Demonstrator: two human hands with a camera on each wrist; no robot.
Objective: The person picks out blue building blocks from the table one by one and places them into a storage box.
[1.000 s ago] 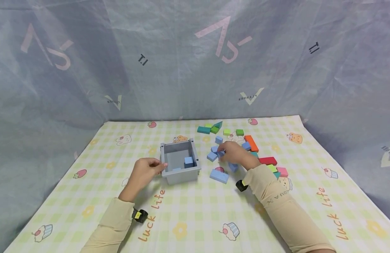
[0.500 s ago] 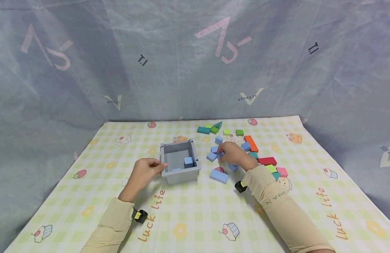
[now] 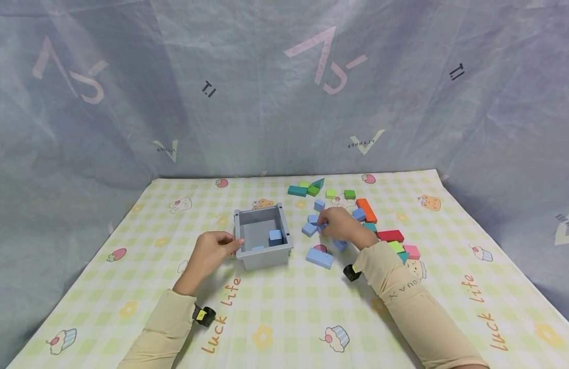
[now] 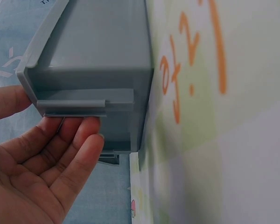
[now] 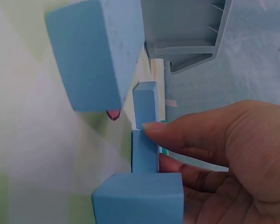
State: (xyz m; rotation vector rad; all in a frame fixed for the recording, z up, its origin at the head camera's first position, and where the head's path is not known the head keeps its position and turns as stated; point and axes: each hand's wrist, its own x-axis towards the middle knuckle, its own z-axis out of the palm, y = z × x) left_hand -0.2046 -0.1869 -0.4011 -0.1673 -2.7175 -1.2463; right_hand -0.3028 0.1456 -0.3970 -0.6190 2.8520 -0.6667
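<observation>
My left hand [image 3: 211, 252] grips the left rim of a small grey plastic bin [image 3: 266, 259]. In the left wrist view the thumb lies against the rim and the curled fingertips [image 4: 89, 126] are under a ledge on its side. A blue block [image 3: 275, 237] sits inside the bin, with part of another showing near the front wall. To the right, my right hand [image 3: 342, 225] pinches a small blue block [image 5: 145, 151] among other blue blocks on the cloth. Its thumb is on one side, its fingers mostly hidden behind.
A longer blue block [image 3: 319, 258] lies nearer the front. Teal and green blocks [image 3: 297, 191] are at the back. Orange [image 3: 366, 210], red [image 3: 390, 236] and pink [image 3: 411, 252] blocks lie to the right. A checked cloth [image 3: 284, 318] covers the table; a grey curtain [image 3: 247, 102] hangs behind.
Almost nothing differs. The right hand shifts very slightly about the small blue block, while the left hand and the bin stay in place.
</observation>
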